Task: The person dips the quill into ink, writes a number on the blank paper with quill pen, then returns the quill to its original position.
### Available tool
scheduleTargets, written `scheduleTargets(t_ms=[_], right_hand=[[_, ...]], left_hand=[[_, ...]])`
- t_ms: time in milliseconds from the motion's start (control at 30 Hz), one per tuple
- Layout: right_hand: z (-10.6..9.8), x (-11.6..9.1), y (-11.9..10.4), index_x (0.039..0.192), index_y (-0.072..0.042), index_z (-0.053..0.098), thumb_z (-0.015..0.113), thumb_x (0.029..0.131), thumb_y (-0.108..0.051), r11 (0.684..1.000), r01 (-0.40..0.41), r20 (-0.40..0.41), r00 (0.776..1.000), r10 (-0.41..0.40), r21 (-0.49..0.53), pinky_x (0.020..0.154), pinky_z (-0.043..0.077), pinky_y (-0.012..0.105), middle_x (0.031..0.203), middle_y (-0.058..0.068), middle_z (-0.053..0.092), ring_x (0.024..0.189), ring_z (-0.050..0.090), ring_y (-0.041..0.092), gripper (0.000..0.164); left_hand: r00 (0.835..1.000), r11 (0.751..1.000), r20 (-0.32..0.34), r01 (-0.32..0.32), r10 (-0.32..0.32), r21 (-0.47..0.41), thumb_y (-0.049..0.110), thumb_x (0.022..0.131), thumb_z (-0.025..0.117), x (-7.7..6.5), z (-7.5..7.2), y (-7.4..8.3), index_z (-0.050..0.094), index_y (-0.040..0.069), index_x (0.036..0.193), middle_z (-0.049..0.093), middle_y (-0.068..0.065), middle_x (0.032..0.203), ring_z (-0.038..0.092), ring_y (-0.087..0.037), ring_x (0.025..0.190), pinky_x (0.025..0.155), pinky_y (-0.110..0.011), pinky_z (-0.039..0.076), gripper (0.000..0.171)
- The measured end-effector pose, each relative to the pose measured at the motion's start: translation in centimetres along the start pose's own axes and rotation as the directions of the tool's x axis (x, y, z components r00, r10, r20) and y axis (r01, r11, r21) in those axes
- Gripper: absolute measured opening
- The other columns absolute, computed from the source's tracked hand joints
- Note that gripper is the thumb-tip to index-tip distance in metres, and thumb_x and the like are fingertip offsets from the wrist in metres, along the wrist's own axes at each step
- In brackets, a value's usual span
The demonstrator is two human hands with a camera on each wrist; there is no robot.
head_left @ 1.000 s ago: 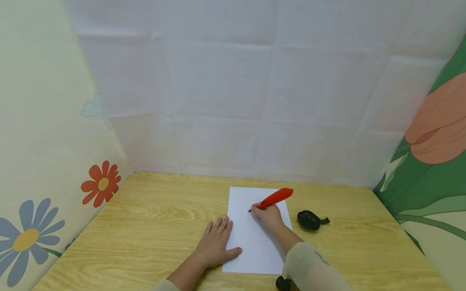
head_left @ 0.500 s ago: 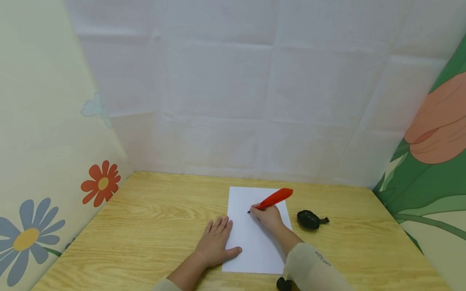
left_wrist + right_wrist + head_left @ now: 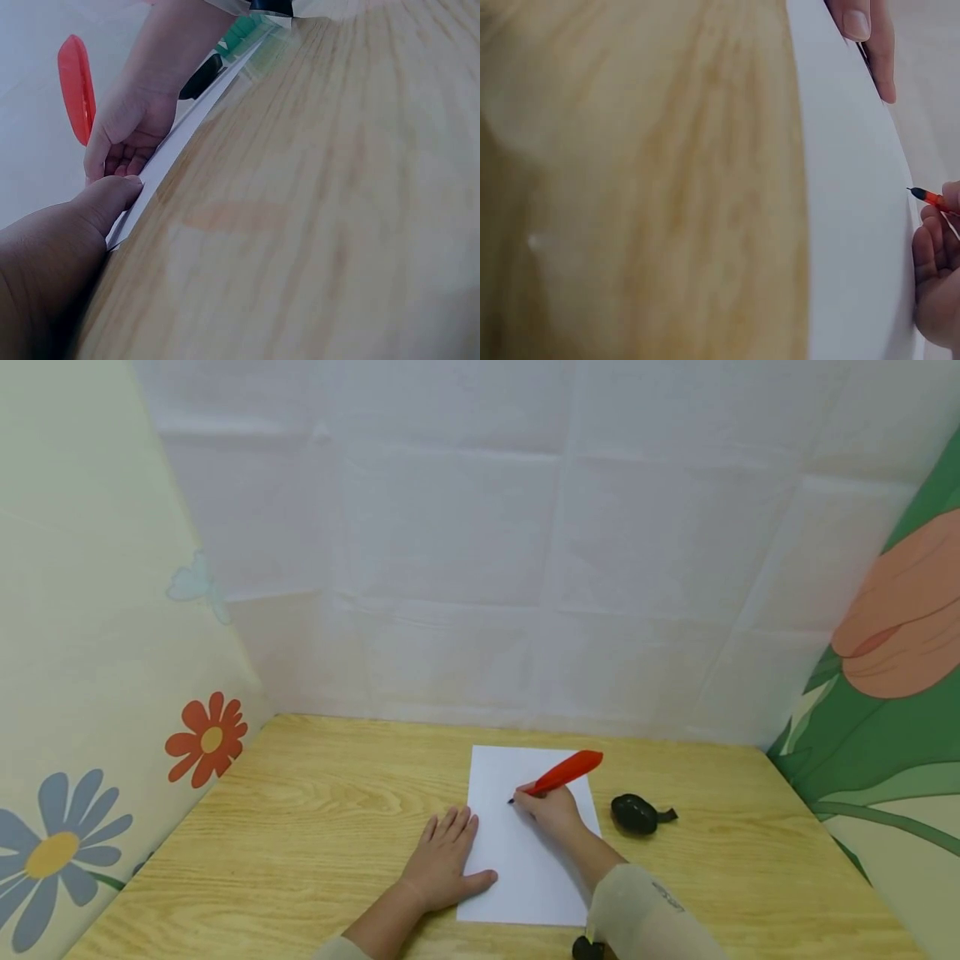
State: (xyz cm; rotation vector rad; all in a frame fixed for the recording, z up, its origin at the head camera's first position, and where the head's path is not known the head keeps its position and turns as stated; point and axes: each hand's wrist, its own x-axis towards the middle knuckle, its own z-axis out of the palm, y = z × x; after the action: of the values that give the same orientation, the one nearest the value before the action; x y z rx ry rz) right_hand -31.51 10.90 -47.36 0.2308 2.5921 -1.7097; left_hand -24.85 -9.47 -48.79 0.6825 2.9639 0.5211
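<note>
My right hand (image 3: 558,816) pinches a red feather pen (image 3: 568,771) near its black point, over the upper middle of a white sheet of paper (image 3: 517,885). The feather leans up to the right. In the right wrist view the pen's tip (image 3: 918,193) is at the paper, with the other fingers curled below it. No marks on the sheet can be made out. My left hand (image 3: 441,867) lies flat with fingers spread, its thumb on the paper's left edge and its palm on the table. In the left wrist view the red feather (image 3: 75,90) rises beyond the left thumb (image 3: 112,196).
A glossy black rounded object (image 3: 634,814) with a short tail lies right of the paper on the wood-grain table (image 3: 315,827). A small black item (image 3: 587,948) shows under the right sleeve. A white cloth (image 3: 450,543) hangs behind, with flower-patterned panels at both sides.
The right hand and pen tip have shifted slightly left and toward me across the paper. My left hand and the sheet have stayed in place.
</note>
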Motion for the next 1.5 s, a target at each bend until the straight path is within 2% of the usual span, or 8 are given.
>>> scheduleTargets(t_ms=[400, 833, 1500], right_hand=[[0.1, 0.0, 0.4, 0.1, -0.003, 0.071, 0.075, 0.086, -0.02, 0.999, 0.048, 0.003, 0.999, -0.048, -0.018, 0.067, 0.049, 0.025, 0.083, 0.005, 0.069, 0.071, 0.056, 0.016, 0.022], [-0.3, -0.6, 0.4, 0.105, -0.004, 0.069, 0.075, 0.086, -0.024, 1.0, 0.018, 0.041, 0.999, -0.018, -0.012, 0.07, 0.052, 0.025, 0.086, 0.005, 0.069, 0.074, 0.058, 0.016, 0.028], [-0.4, -1.2, 0.4, 0.102, -0.005, 0.069, 0.075, 0.086, -0.022, 0.999, 0.035, 0.058, 0.998, -0.035, -0.011, 0.069, 0.052, 0.025, 0.083, 0.004, 0.068, 0.073, 0.058, 0.016, 0.025]], left_hand=[[1.0, 1.0, -0.007, 0.001, -0.001, 0.011, 0.066, 0.087, 0.054, 0.2, 0.3, -0.2, 0.036, 0.001, 0.15, 0.03, -0.018, 0.159, 0.021, -0.037, 0.15, 0.121, -0.058, 0.013, 0.093], [1.0, 1.0, 0.008, 0.013, -0.013, -0.001, 0.067, 0.086, 0.055, 0.3, 0.2, -0.1, 0.035, 0.002, 0.151, 0.028, -0.018, 0.16, 0.02, -0.037, 0.151, 0.121, -0.058, 0.012, 0.094], [1.0, 1.0, 0.009, 0.006, -0.006, -0.012, 0.066, 0.087, 0.055, 0.2, 0.1, -0.2, 0.034, 0.0, 0.151, 0.028, -0.019, 0.16, 0.02, -0.038, 0.15, 0.121, -0.059, 0.012, 0.094]])
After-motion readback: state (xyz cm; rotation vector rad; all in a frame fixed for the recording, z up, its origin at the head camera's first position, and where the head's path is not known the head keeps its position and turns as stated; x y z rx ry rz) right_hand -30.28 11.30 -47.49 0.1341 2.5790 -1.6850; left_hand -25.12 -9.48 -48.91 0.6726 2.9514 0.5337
